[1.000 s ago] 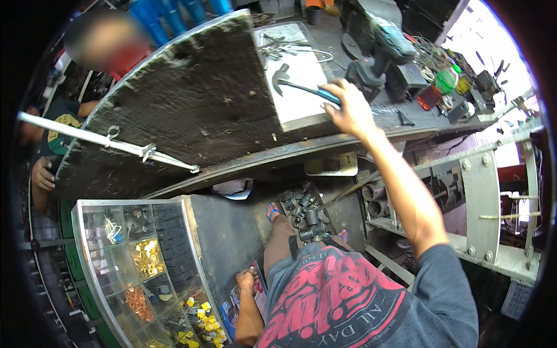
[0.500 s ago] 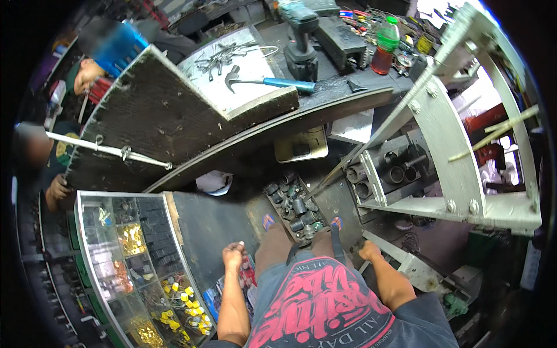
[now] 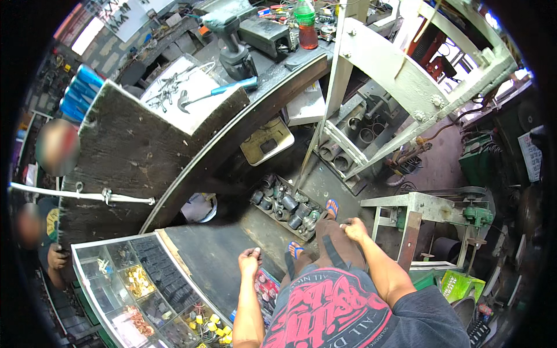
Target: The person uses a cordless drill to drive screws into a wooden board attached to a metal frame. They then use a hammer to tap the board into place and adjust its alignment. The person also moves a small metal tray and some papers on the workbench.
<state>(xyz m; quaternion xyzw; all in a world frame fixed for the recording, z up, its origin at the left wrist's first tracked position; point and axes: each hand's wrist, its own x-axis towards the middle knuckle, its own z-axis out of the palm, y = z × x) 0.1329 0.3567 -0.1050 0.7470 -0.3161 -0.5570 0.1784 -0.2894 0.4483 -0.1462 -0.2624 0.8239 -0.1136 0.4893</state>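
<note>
My left hand (image 3: 249,260) hangs over the dark sheet-like surface beside the parts case, its fingers curled in. Whatever lies inside that grip, if anything, is too small to make out. Closest to it is the clear-topped parts case (image 3: 165,248), with brass, copper and yellow pieces in its compartments. My right hand (image 3: 353,229) is beside my right leg, fingers bent down and their inner side hidden. Below and ahead, between my hands, a shallow tray (image 3: 282,227) on the floor holds dark round metal parts. Neither hand touches the case or the tray.
On the bench ahead lie a blue-handled hammer (image 3: 219,89), a cordless drill (image 3: 231,49) and a bottle of red liquid (image 3: 306,29). A white metal frame (image 3: 394,72) rises at right, a belt-driven machine (image 3: 426,203) below it. Another person's hand (image 3: 57,257) is at far left.
My view has swung right, so bench and case sit further left. I have stepped, one sandalled foot now ahead of the other. Both hands stay low at my sides.
</note>
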